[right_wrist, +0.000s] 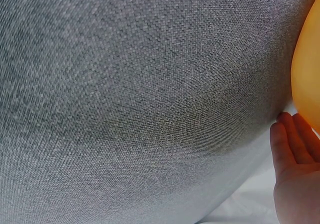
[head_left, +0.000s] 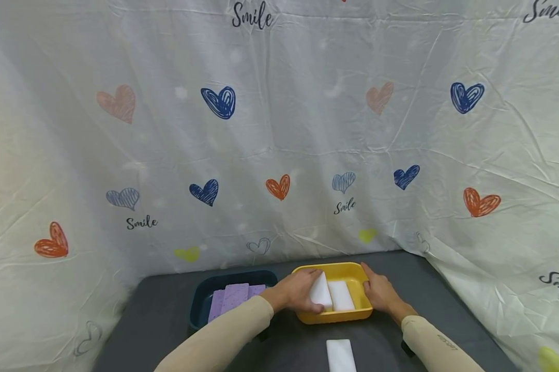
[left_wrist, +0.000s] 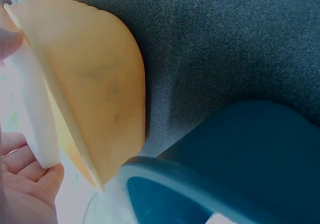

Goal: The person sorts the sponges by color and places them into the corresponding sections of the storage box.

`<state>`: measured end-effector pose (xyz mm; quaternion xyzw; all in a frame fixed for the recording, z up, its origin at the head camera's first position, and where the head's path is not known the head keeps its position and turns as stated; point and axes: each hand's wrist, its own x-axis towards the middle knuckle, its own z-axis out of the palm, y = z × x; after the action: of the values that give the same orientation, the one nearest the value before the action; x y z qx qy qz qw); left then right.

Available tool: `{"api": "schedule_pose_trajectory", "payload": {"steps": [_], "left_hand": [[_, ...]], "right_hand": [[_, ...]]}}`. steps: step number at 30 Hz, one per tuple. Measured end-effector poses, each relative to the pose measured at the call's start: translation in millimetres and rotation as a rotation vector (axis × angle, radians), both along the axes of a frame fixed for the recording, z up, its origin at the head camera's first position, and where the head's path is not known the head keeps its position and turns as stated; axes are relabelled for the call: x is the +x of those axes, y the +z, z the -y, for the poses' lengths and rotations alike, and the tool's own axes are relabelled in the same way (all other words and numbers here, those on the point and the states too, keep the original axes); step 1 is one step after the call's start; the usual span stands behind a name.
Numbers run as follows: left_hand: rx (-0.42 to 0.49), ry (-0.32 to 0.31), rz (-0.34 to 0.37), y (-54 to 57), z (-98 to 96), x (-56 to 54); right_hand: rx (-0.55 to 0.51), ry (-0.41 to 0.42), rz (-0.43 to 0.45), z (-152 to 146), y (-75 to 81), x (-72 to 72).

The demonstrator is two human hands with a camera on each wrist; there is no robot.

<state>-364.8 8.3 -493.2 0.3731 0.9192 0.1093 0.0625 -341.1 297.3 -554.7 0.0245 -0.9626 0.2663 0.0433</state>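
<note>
A yellow plastic tub [head_left: 332,317] stands on the dark table, with a white sponge block [head_left: 341,295] lying inside it. My left hand [head_left: 297,290] grips a second white sponge block [head_left: 320,292] at the tub's left side, tilted above the rim. The left wrist view shows this block [left_wrist: 34,104] between thumb and fingers. On the tub's right wall is my right hand [head_left: 380,293], thumb over the rim and fingers along the outside. Those fingers [right_wrist: 295,139] lie straight against the tub [right_wrist: 307,69] in the right wrist view.
A dark blue tub [head_left: 197,305] with several purple sponge blocks [head_left: 235,297] stands to the left, partly behind my left forearm. Another white block [head_left: 341,355] lies on the table [head_left: 288,351] nearer me. A white curtain [head_left: 284,129] printed with hearts hangs behind the table.
</note>
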Motion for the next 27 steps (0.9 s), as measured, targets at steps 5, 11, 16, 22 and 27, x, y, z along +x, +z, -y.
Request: {"api": "schedule_pose_trajectory", "payload": {"steps": [5, 11, 16, 22, 27], "left_hand": [[0.000, 0.008, 0.011, -2.6, -1.7, -2.2], [-0.030, 0.002, 0.024, -9.4, -3.7, -10.1], [-0.071, -0.002, 0.017, -12.7, -5.5, -15.6], [-0.103, 0.015, 0.018, -17.4, -8.9, -15.7], [-0.130, -0.003, -0.010, -21.9, -13.8, -16.6]], "right_hand": [[-0.011, 0.001, 0.002, -0.7, -1.3, -1.1], [-0.018, -0.002, 0.004, -0.7, -0.2, -0.2], [-0.019, -0.001, -0.001, -0.6, 0.4, -0.1], [-0.031, -0.009, 0.022, -0.8, 0.2, -0.6], [-0.032, -0.013, 0.025, 0.0, -0.3, -1.3]]}}
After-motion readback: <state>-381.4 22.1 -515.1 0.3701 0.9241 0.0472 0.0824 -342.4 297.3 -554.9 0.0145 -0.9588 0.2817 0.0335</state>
